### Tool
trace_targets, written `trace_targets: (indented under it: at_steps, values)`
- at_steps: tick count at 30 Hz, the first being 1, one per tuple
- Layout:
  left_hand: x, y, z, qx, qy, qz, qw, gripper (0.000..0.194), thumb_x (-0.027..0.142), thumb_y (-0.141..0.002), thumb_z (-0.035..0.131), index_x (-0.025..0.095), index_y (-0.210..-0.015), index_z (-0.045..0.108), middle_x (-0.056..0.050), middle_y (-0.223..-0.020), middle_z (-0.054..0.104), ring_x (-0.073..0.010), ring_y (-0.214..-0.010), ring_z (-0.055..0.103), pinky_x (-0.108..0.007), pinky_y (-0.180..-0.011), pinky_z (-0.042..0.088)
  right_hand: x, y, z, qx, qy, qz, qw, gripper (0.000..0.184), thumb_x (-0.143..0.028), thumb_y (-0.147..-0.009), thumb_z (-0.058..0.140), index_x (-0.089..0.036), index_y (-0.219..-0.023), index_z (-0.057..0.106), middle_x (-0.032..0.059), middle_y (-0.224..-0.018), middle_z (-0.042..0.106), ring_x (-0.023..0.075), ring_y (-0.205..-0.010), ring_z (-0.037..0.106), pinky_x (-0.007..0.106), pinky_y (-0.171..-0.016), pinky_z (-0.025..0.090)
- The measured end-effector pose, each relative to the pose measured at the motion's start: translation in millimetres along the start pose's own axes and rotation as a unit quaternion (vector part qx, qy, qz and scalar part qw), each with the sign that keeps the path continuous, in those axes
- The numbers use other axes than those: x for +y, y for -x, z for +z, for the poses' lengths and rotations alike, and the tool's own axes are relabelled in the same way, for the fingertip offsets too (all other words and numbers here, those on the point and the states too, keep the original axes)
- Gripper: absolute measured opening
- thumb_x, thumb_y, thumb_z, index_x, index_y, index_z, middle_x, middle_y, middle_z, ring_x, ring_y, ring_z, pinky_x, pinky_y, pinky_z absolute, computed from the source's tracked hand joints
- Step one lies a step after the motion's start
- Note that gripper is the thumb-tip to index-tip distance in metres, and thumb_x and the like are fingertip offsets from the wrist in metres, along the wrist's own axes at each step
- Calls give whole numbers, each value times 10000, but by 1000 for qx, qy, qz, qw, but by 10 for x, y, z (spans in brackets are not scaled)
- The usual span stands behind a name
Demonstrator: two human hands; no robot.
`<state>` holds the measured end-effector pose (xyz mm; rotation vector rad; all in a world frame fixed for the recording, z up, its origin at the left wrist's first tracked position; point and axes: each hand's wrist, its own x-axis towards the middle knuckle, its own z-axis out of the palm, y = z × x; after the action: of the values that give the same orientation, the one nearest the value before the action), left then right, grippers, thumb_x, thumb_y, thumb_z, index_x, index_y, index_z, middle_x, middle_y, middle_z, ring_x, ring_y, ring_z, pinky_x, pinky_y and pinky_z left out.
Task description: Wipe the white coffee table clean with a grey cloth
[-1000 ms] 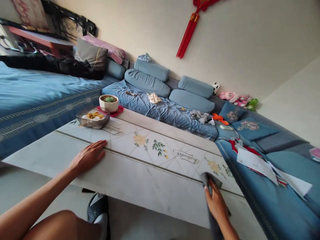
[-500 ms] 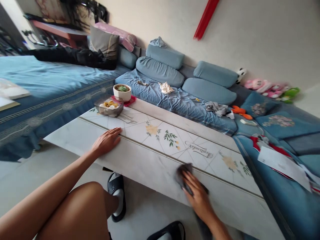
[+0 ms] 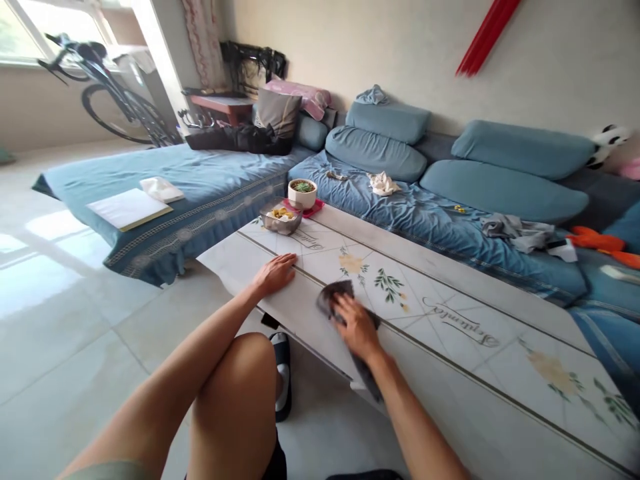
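My left hand [image 3: 275,273] rests flat on the near part of the white marble-patterned table [image 3: 440,393], with its fingers stretched forward. Under my right hand [image 3: 357,327] is a dark grey cloth [image 3: 327,295], pressed against the tabletop beside a gold line. The cloth trails down toward the near edge, and both it and the hand are slightly blurred. At the far left end of the table stand a see-through bowl [image 3: 281,225] with yellow and white bits inside and a white pot [image 3: 303,195] holding a green succulent. A red mat [image 3: 316,209] lies under the pot.
A blue sofa [image 3: 395,207] runs along the table's far side, with clothes and a crumpled white cloth [image 3: 383,184] on it. To the left, a blue-covered section [image 3: 210,170] carries papers [image 3: 130,208]. My bent knee [image 3: 240,373] is close to the table's near edge.
My right hand has slid the dark cloth leftward along the table, closer to my left hand. My left hand stays flat in place. The view has turned left, bringing a bicycle into sight.
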<state>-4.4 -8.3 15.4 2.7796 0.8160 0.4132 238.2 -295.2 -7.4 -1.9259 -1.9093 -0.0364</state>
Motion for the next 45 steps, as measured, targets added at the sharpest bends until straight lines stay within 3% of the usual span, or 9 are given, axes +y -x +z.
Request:
trace_targets:
  at_steps: [3, 8, 16, 19, 26, 35, 38, 42, 45]
  values:
    - [-31, 4, 72, 14, 4, 14, 1000, 610, 392, -1114, 461, 188, -1666, 623, -103, -1760, 575, -256, -1672, 506, -456, -1442, 357, -306, 862, -170, -46, -8, -97, 994, 762, -63, -907, 486, -280, -1613, 671, -35, -1767, 510, 269, -1655, 475, 547, -1361, 484]
    - [-104, -16, 155, 34, 24, 37, 998, 607, 358, -1097, 510, 183, -1667, 622, -100, -1762, 574, -253, -1669, 509, -432, -1440, 360, 97, 1798, -743, -63, 40, -189, 979, 866, -66, -804, 537, -193, -1656, 625, 56, -1790, 484, 288, -1698, 401, 462, -1315, 535]
    - [-62, -10, 68, 15, 18, 35, 999, 598, 333, -1094, 518, 144, -1649, 630, -140, -1756, 571, -258, -1666, 516, -434, -1438, 361, -995, 85, 250, -7, 28, -221, 975, 774, 40, -800, 526, -136, -1528, 723, 56, -1737, 551, 322, -1582, 561, 538, -1319, 545]
    - [-52, 5, 78, 12, 19, 34, 999, 607, 335, -1105, 500, 130, -1665, 614, -149, -1768, 552, -260, -1680, 495, -440, -1447, 345, -938, 302, 211, 5, 32, -214, 976, 754, 28, -845, 517, -123, -1561, 697, 66, -1751, 531, 320, -1593, 551, 517, -1315, 551]
    - [-109, -13, 202, 36, 45, 42, 997, 625, 356, -1110, 484, 145, -1689, 594, -142, -1780, 539, -285, -1675, 498, -473, -1456, 329, -149, 1552, -609, -57, 102, -236, 965, 1013, -16, -835, 508, -120, -1830, 348, 111, -1777, 488, 318, -1666, 452, 442, -1339, 513]
    - [-56, 10, 77, 23, 15, 37, 999, 593, 342, -1105, 500, 157, -1656, 622, -123, -1760, 571, -251, -1668, 510, -430, -1442, 353, -1147, 36, 355, -9, 29, -198, 980, 778, 22, -811, 533, -104, -1561, 700, 106, -1729, 543, 357, -1582, 564, 582, -1275, 593]
    - [-50, 25, 106, 16, 12, 29, 999, 616, 349, -1116, 479, 131, -1682, 588, -139, -1783, 536, -259, -1686, 484, -444, -1451, 333, -761, 734, 90, -25, 43, -194, 980, 899, -5, -819, 535, -164, -1703, 572, 80, -1761, 512, 351, -1607, 537, 579, -1245, 616]
    - [-71, 13, 183, 27, 21, 35, 999, 614, 351, -1125, 472, 148, -1695, 580, -136, -1798, 516, -271, -1691, 477, -464, -1459, 317, 535, 2082, -597, 6, 74, -101, 992, 889, -289, -1017, 605, -339, -1856, 315, 65, -1633, 656, 361, -1438, 696, 554, -1060, 722]
    - [-78, -3, 188, 37, 23, 40, 998, 602, 342, -1119, 487, 162, -1683, 598, -136, -1776, 546, -279, -1676, 499, -473, -1449, 341, 1487, 2142, -889, 56, 112, 72, 990, 785, -533, -1055, 546, -300, -1799, 457, 137, -1506, 740, 446, -1301, 761, 671, -1015, 708]
